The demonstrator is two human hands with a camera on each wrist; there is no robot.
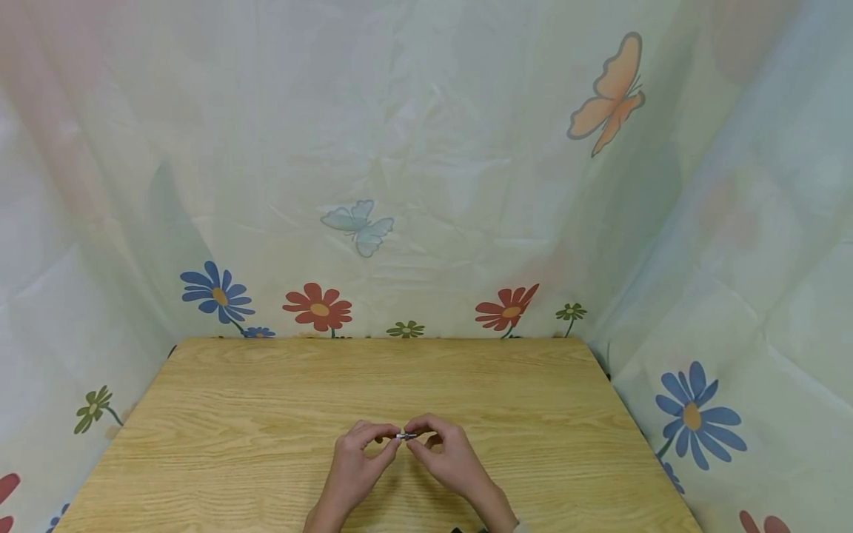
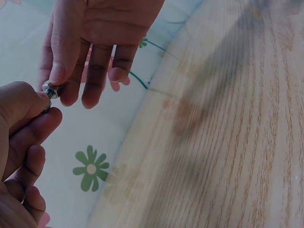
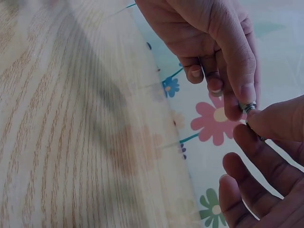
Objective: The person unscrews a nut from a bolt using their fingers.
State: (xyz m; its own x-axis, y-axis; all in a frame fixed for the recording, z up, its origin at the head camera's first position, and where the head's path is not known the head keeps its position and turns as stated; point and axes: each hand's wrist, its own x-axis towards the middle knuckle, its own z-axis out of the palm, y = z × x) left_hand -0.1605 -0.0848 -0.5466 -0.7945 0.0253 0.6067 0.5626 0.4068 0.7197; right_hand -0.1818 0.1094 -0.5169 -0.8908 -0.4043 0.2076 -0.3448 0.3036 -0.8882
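A small silvery metal bolt [image 1: 407, 436] is held level above the table, between both hands. My left hand [image 1: 358, 460] pinches one end of it between thumb and forefinger. The other end is pinched the same way by my right hand [image 1: 453, 460]. In the left wrist view a short stretch of thread on the bolt [image 2: 50, 93] shows beside a wider nut-like piece [image 2: 51, 87] near the right thumb. Fingertips cover much of the bolt [image 3: 249, 107] in the right wrist view, and both ends are partly hidden.
The hands are over the near middle of a wood-grain table [image 1: 266, 392]. A pale cloth curtain [image 1: 440, 163] printed with flowers and butterflies hangs behind the table and along both sides.
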